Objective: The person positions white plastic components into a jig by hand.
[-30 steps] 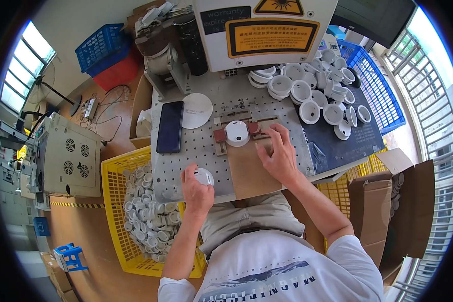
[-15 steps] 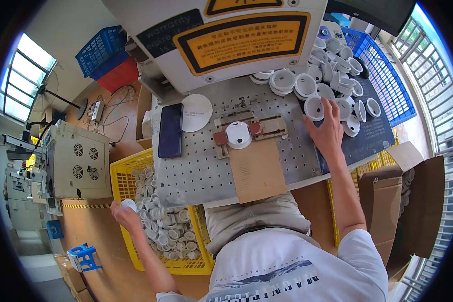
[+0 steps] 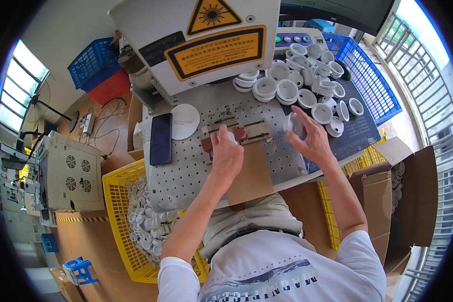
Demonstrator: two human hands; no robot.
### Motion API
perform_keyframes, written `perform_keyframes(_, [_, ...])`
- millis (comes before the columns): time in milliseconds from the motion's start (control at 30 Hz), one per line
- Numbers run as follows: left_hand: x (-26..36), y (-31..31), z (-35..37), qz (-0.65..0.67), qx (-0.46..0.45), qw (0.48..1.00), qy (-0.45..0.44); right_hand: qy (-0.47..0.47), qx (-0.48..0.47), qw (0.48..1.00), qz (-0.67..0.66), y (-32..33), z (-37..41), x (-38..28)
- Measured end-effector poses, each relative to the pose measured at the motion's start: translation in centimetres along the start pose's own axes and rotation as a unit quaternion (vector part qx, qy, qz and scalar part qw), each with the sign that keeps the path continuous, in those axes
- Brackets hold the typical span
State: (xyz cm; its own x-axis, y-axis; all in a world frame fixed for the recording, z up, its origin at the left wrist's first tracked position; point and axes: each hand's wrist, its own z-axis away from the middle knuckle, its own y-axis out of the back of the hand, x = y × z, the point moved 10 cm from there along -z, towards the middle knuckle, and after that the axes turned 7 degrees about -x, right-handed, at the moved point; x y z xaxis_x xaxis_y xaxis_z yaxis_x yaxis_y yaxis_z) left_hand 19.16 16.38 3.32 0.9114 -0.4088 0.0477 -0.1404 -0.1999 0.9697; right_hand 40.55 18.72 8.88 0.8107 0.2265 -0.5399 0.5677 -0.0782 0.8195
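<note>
Yellow crate (image 3: 113, 211) of white parts sits low at the left, probably so the left arm can reach it. Left hand (image 3: 226, 153) is palm-down over the jig (image 3: 259, 132), fingers curled onto the seated cap (image 3: 231, 135). Can't tell if it's gripping. Right hand (image 3: 313, 142) is raised, fingers closed round a loose cap (image 3: 293, 123), just off the cap pile (image 3: 307, 85).

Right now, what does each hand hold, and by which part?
Right hand pinches a white plastic cap by its side; left hand rests on the fixture, grip hidden.
</note>
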Motion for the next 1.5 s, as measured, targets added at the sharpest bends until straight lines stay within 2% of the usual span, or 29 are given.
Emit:
perform_keyframes(33, [0.8,-1.4,0.5,0.065,-0.071,0.995,-0.006,-0.016,-0.089,0.989,-0.114,-1.6,0.4,0.0])
perform_keyframes(67, [1.9,-1.3,1.4,0.069,-0.074,0.995,-0.014,-0.033,-0.176,0.957,-0.228,-3.6,1.4,-0.4])
perform_keyframes(100, [3.3,-0.9,2.7,0.068,-0.081,0.994,-0.04,-0.04,-0.176,0.957,-0.228,-4.4,2.1,-0.8])
perform_keyframes(167, [4.0,-0.5,4.9,0.062,-0.086,0.992,-0.063,-0.007,-0.2,0.864,-0.462,-7.5,2.7,-3.3])
perform_keyframes(200, [3.3,0.6,6.3,0.084,-0.038,0.994,-0.055,-0.005,-0.205,0.862,-0.464,-9.0,2.9,-3.9])
perform_keyframes(233, [2.2,1.6,7.6,0.107,0.009,0.993,-0.045,0.038,-0.181,0.865,-0.467,-9.8,2.9,-5.0])
perform_keyframes(267, [0.7,1.5,8.8,0.107,0.007,0.994,-0.036,0.08,-0.159,0.865,-0.47,-10.3,3.0,-6.2])
perform_keyframes(333, [-4.2,1.9,11.6,0.091,0.043,0.993,0.058,0.079,-0.182,0.877,-0.438,-10.7,3.0,-8.3])
perform_keyframes(400, [-7.3,2.7,13.9,0.094,0.064,0.988,0.106,0.197,-0.143,0.925,-0.292,-9.5,3.0,-10.4])
perform_keyframes(467, [-9.1,3.3,15.5,0.101,0.089,0.979,0.151,0.181,-0.154,0.917,-0.321,-9.5,3.2,-9.7])
perform_keyframes(533, [-9.5,3.6,16.0,0.097,0.105,0.977,0.156,0.093,-0.145,0.867,-0.468,-9.4,3.3,-7.0])
perform_keyframes(567, [-9.6,3.6,16.2,0.104,0.108,0.976,0.159,0.076,-0.137,0.867,-0.472,-8.9,3.5,-6.2])
perform_keyframes(600, [-9.3,3.7,16.1,0.082,0.112,0.979,0.152,0.075,-0.138,0.871,-0.465,-8.4,3.8,-5.3])
perform_keyframes(667, [-9.0,3.7,15.9,0.068,0.117,0.981,0.14,0.022,-0.137,0.921,-0.364,-8.2,4.3,-2.3])
perform_keyframes(700, [-9.2,3.7,16.0,0.07,0.118,0.98,0.147,0.065,-0.097,0.96,-0.256,-7.2,4.6,-2.6])
perform_keyframes(733, [-9.3,3.7,16.0,0.071,0.117,0.979,0.154,0.061,-0.095,0.961,-0.252,-6.8,5.0,-2.3])
perform_keyframes(800, [-9.0,3.9,15.9,0.076,0.115,0.979,0.148,0.142,-0.079,0.976,-0.148,-5.6,5.9,-4.0])
perform_keyframes(933, [-9.1,4.0,15.8,0.089,0.11,0.979,0.148,0.185,-0.087,0.974,-0.101,-4.8,6.3,-7.1])
perform_keyframes(1000, [-9.1,3.9,15.7,0.086,0.109,0.978,0.154,0.236,-0.14,0.961,-0.015,-6.7,6.5,-9.0])
perform_keyframes(1033, [-9.2,3.8,15.8,0.083,0.11,0.977,0.165,0.151,-0.21,0.966,-0.014,-8.5,6.3,-8.0])
perform_keyframes(1167, [-9.3,3.9,16.0,0.07,0.116,0.977,0.163,0.159,-0.238,0.958,0.025,-8.6,5.5,-10.5])
perform_keyframes(1233, [-9.3,3.8,15.9,0.067,0.114,0.977,0.168,0.242,-0.241,0.94,-0.023,-8.5,5.2,-12.4])
perform_keyframes(1267, [-9.4,3.8,15.9,0.065,0.112,0.977,0.17,0.243,-0.242,0.939,-0.025,-9.1,4.7,-12.3])
perform_keyframes(1333, [-9.4,3.7,15.9,0.063,0.116,0.975,0.177,0.31,-0.28,0.908,-0.008,-11.2,4.9,-13.5])
perform_keyframes(1367, [-9.3,3.7,16.0,0.063,0.113,0.976,0.176,0.308,-0.281,0.909,-0.01,-11.4,4.8,-13.8])
perform_keyframes(1433, [-9.4,3.6,16.0,0.092,0.107,0.975,0.173,0.251,-0.324,0.908,0.089,-12.6,4.3,-13.5])
perform_keyframes(1500, [-9.4,3.8,16.1,0.099,0.106,0.973,0.181,0.238,-0.309,0.917,0.085,-11.7,4.1,-14.1])
